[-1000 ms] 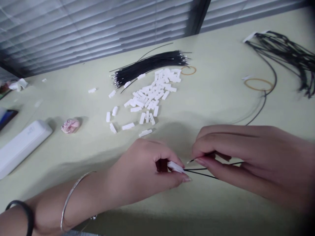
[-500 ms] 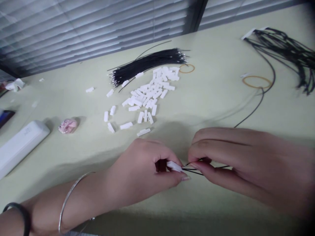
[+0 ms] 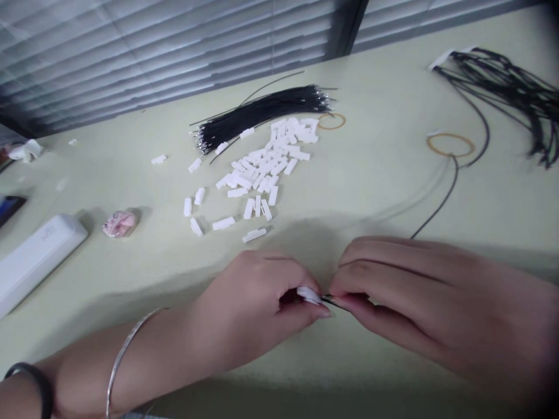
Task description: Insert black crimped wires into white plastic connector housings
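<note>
Between thumb and index finger, my left hand (image 3: 262, 302) pinches a white plastic connector housing (image 3: 308, 294). My right hand (image 3: 402, 297) is closed on a thin black wire (image 3: 328, 298), its fingertips right at the housing's right end. Another black wire leaves the same end and passes below my right fingertips. Whether the held wire's tip is inside the housing is too small to tell. Past my right hand, a black wire (image 3: 441, 209) runs up toward a rubber band. Beyond my left hand lies a pile of loose white housings (image 3: 266, 166).
A bundle of black wires (image 3: 266, 113) with metal ends lies behind the pile, near a small rubber band (image 3: 332, 121). Assembled black wires (image 3: 510, 93) lie at the back right, near a larger rubber band (image 3: 449, 144). On the left are a white case (image 3: 43, 256) and a pink object (image 3: 120, 224).
My right hand has moved slightly left and down, bringing the wire tip up against the housing. The wire behind it and the larger rubber band have shifted left.
</note>
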`<action>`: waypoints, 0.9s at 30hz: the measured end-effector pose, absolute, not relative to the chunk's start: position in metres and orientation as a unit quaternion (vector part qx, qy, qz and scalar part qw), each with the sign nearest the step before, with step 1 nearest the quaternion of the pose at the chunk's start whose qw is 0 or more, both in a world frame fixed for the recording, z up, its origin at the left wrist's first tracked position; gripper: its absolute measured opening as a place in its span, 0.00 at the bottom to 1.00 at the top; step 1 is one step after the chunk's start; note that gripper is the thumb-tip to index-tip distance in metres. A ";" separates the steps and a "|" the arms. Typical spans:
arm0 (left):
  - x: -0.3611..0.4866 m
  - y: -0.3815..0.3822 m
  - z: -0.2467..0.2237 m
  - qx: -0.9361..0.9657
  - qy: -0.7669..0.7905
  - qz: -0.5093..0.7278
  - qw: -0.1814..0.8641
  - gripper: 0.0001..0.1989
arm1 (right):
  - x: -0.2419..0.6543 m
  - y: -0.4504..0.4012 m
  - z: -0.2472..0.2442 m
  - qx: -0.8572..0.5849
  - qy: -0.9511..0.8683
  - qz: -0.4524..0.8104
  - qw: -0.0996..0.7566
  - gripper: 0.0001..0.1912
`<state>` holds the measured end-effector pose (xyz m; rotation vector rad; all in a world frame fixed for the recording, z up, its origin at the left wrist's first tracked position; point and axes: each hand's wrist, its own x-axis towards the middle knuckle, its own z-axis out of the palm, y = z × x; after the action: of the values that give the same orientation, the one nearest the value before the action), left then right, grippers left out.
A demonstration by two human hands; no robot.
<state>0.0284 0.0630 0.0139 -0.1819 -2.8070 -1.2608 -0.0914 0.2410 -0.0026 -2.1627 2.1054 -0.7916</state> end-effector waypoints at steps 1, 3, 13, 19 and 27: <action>0.028 0.063 0.014 -0.058 -0.910 -0.409 0.031 0.06 | -0.090 0.242 -0.004 -0.689 0.677 -0.258 0.007 0.17; 0.028 0.063 0.013 -0.054 -0.909 -0.412 0.030 0.06 | -0.087 0.243 -0.006 -0.683 0.681 -0.263 0.004 0.15; 0.031 0.065 0.014 -0.063 -0.919 -0.388 0.035 0.05 | -0.079 0.240 -0.009 -0.667 0.695 -0.266 0.031 0.18; 0.030 0.066 0.012 -0.018 -0.904 -0.426 0.001 0.05 | -0.085 0.243 -0.008 -0.678 0.682 -0.269 0.051 0.17; 0.024 0.066 0.009 0.015 -0.865 -0.499 -0.049 0.07 | -0.176 0.164 0.043 -0.653 0.729 -0.205 -0.015 0.16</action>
<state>0.0244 0.0663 0.0086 0.0495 -2.8048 -1.6191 -0.1763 0.1637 0.0427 -2.0721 2.3126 -0.6507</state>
